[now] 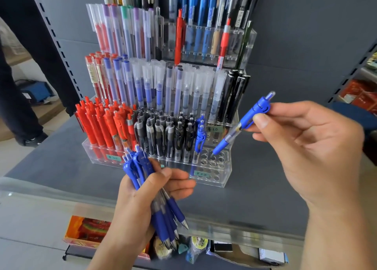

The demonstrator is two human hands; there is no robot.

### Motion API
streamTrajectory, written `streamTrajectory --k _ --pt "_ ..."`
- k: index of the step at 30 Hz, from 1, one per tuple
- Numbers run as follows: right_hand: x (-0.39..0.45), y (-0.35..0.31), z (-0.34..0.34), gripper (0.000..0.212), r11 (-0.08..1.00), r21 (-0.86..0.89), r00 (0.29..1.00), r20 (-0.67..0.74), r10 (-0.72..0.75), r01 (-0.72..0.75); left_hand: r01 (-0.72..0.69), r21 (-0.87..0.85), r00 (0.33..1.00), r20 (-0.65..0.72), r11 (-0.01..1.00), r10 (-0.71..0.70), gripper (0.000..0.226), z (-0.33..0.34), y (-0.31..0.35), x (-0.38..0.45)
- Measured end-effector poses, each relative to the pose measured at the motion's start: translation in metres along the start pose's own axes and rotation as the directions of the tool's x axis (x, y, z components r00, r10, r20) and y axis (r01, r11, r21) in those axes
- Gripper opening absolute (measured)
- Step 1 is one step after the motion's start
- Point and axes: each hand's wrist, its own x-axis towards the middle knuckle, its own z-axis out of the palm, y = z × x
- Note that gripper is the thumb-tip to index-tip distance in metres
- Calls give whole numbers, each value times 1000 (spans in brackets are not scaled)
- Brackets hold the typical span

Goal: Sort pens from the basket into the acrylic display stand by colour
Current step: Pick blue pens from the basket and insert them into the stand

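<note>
Several empty holes (212, 159) stood open at the lower right corner of the acrylic stand (226, 173), just right of the blue pens (200, 135) already seated in its front row. Bare grey shelf (255, 198) lay between the stand and the clear front lip across the lower frame. At centre right, the right hand (306, 145) pinched a single blue pen (242, 124) near its clip between thumb and fingers, tilted, tip just above those holes. At lower centre, the left hand (140, 204) was clamped around a bundle of blue pens (155, 198), tips pointing down. Red pens (104, 124) and black pens (165, 135) filled the front row's left and middle. Small green labels on the stand bore handwritten prices, too blurred to read surely.
</note>
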Motion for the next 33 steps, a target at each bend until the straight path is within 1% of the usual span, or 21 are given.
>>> streamTrajectory --k 4,6,9,12,13,15,16,18,23,33 --pt "0 11 6 19 997 -74 1000 -15 17 -18 18 0 1000 8 1000 -18 14 2 -3 0" --pt "0 15 9 19 996 -88 1000 -21 21 -23 21 1 1000 2 1000 -21 13 3 -4 0" --pt "0 18 13 18 993 -114 999 -20 25 -27 21 0 1000 2 1000 -21 4 5 -4 0" --pt "0 20 14 15 993 -109 999 -18 37 -39 13 15 1000 13 1000 -13 15 5 -3 0" --pt "0 21 14 15 993 -111 999 -16 41 -42 10 21 1000 9 1000 -10 15 6 -3 0" --pt "0 22 13 16 992 -117 999 -19 45 -47 8 14 1000 14 1000 -8 5 6 -3 0" --pt "0 22 13 15 992 -117 999 -23 44 -47 12 6 1000 4 1000 -12 4 6 -4 0" --pt "0 22 12 13 993 -107 999 -35 41 -44 18 -16 1000 -15 1000 -19 13 5 -5 1" --pt "1 21 12 9 995 -95 998 -57 28 -33 30 -70 998 -45 997 -34 18 8 -4 4" --pt "1 24 16 12 994 -92 998 -43 53 -57 33 -68 999 -41 997 -36 18 7 -5 4"
